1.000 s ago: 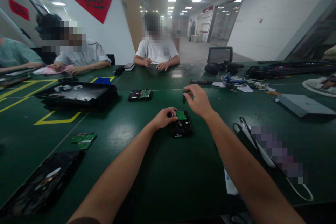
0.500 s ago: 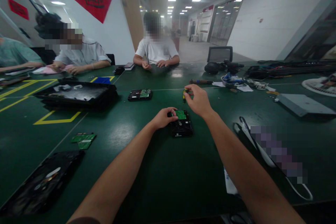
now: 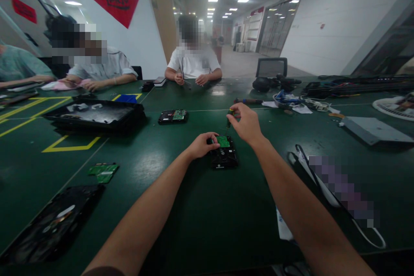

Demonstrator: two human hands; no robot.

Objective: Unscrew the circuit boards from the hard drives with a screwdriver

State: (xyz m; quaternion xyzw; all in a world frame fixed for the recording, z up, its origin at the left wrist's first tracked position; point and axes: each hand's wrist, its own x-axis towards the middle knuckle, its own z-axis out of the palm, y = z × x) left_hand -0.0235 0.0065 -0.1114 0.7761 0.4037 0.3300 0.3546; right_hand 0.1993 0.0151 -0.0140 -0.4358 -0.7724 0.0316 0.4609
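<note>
A black hard drive (image 3: 224,155) with a green circuit board (image 3: 223,141) on top lies on the dark green table (image 3: 200,207) in front of me. My left hand (image 3: 203,144) grips its far left corner, fingers curled on the edge. My right hand (image 3: 246,123) pinches the handle of a small screwdriver (image 3: 229,121), held nearly upright with its tip pointing down at the far end of the green board.
Another hard drive (image 3: 173,116) lies farther back; a black tray (image 3: 93,116) sits left, loose green boards (image 3: 104,172) and an opened drive (image 3: 51,224) at near left. Cables and a lanyard (image 3: 336,194) lie right. Three people sit across the table.
My right hand lifted the screwdriver off the board half a second ago, then brought it back down upright over the board. My left hand has stayed on the drive.
</note>
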